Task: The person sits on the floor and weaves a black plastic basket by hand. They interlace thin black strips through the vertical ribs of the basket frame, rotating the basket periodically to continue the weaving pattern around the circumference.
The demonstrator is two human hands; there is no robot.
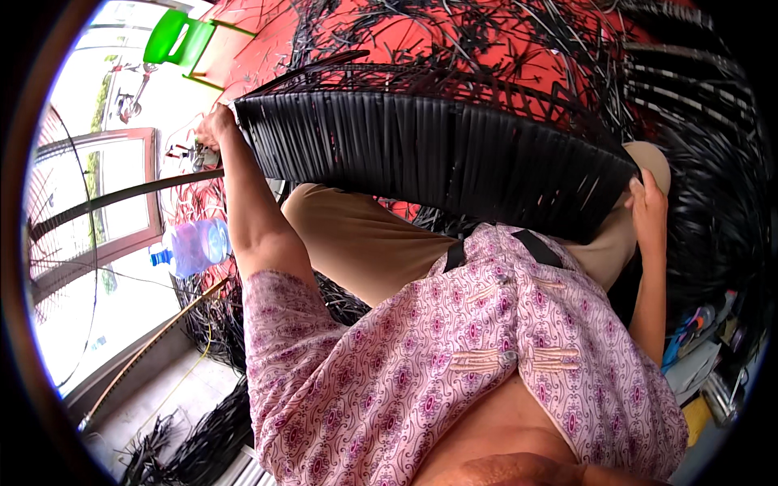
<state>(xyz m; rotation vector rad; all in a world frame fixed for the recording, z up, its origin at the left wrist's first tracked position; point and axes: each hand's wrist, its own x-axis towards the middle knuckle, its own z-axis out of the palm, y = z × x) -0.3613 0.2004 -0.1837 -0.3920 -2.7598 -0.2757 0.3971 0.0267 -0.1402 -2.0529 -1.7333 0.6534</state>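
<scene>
Panel work: seemingly steadying or turning the black woven panel [421, 154]; a next move likely calls for both ends supported.
Left hand [215, 127]: upper left, fingers bent at the panel's left end; cannot tell whether the grip is clenched.
Woven panel: upper centre, spanning between the hands.
Right hand [648, 206]: centre right, grasping the panel's right end.

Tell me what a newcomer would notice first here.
Most likely the long black panel spanning the upper middle, with the left hand at one end and the right hand at the other. Beyond it, the red floor littered with black strips stands out, as does the bright green chair at upper left.
</scene>
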